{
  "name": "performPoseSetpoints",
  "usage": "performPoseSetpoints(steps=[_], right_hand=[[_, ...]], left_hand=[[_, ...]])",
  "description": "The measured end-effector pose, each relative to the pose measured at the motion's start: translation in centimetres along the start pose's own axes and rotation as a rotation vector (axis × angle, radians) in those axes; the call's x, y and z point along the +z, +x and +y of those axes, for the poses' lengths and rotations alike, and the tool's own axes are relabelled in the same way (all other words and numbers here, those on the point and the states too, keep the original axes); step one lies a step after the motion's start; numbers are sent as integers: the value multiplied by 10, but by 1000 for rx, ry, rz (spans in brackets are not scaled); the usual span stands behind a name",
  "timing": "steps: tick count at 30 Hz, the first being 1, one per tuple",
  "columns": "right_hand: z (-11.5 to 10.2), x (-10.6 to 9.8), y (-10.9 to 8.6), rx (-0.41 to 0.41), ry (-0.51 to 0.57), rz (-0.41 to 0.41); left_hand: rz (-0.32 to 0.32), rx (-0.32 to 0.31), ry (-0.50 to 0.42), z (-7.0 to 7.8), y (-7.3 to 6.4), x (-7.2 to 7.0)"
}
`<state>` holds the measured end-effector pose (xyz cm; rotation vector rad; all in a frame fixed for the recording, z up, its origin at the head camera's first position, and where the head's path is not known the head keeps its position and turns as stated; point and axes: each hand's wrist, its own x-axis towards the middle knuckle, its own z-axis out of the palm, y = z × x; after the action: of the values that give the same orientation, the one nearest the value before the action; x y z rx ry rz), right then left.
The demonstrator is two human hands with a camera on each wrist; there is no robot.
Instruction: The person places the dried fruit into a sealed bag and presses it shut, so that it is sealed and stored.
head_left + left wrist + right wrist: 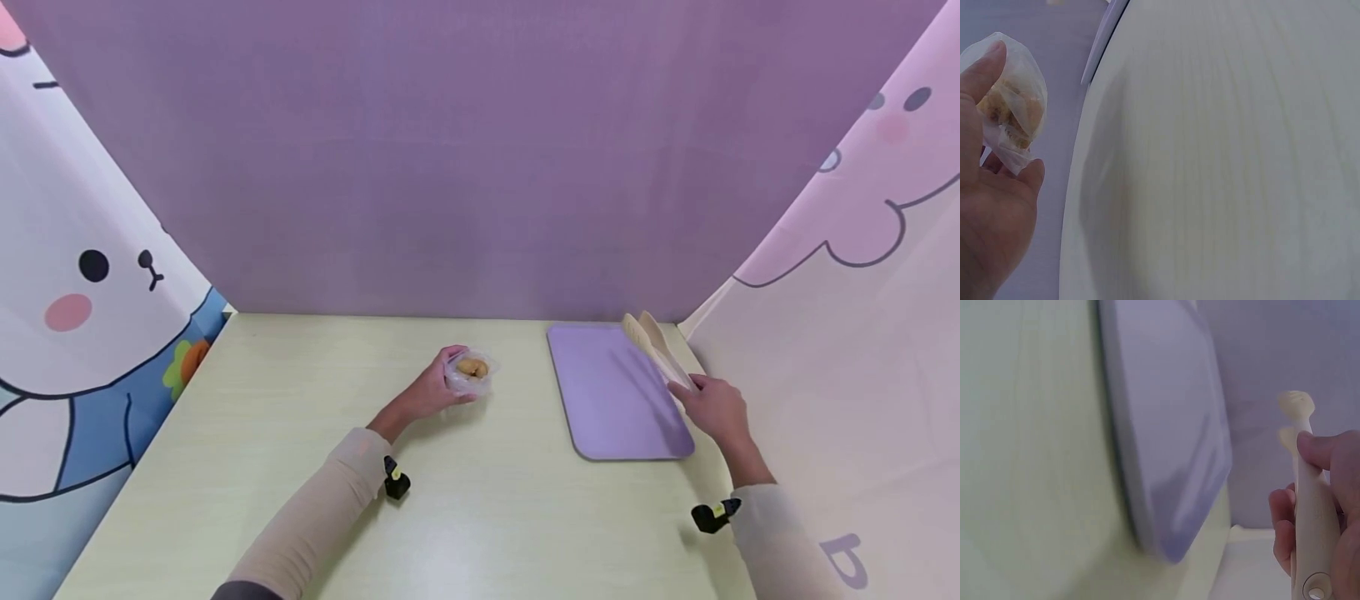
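My left hand (435,387) grips a small translucent plastic bag (1032,103) from its left side, thumb and fingers spread around it. Golden-brown pieces of food (472,367) show inside the bag. In the head view it is over the middle of the table, left of the tray. My right hand (716,408) holds cream-coloured tongs (1315,512), thumb lying along one arm and fingers curled behind. The two tips of the tongs stand apart, pointing away over the far right part of a purple tray (607,400). One tip is ridged, and the handle end has a hole.
A pale wood-grain table (465,500) carries the tray at its right side. Behind stands a purple backdrop (465,167). Cartoon-printed cloths hang along the left (45,333) and right (862,333), the right one close to my right arm.
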<state>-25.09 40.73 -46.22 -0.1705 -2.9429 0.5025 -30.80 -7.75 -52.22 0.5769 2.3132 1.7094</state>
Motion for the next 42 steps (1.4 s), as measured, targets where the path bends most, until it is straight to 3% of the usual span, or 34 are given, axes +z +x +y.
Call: performPoseSetpoints(steps=[17, 26, 42], right_hand=[[42, 13, -5, 178, -61, -98], [53, 14, -8, 234, -35, -97], [53, 14, -11, 258, -40, -203]], left_hand=[[11, -3, 4, 3, -4, -1], [4, 6, -13, 1, -4, 0], [2, 4, -13, 0, -3, 0]])
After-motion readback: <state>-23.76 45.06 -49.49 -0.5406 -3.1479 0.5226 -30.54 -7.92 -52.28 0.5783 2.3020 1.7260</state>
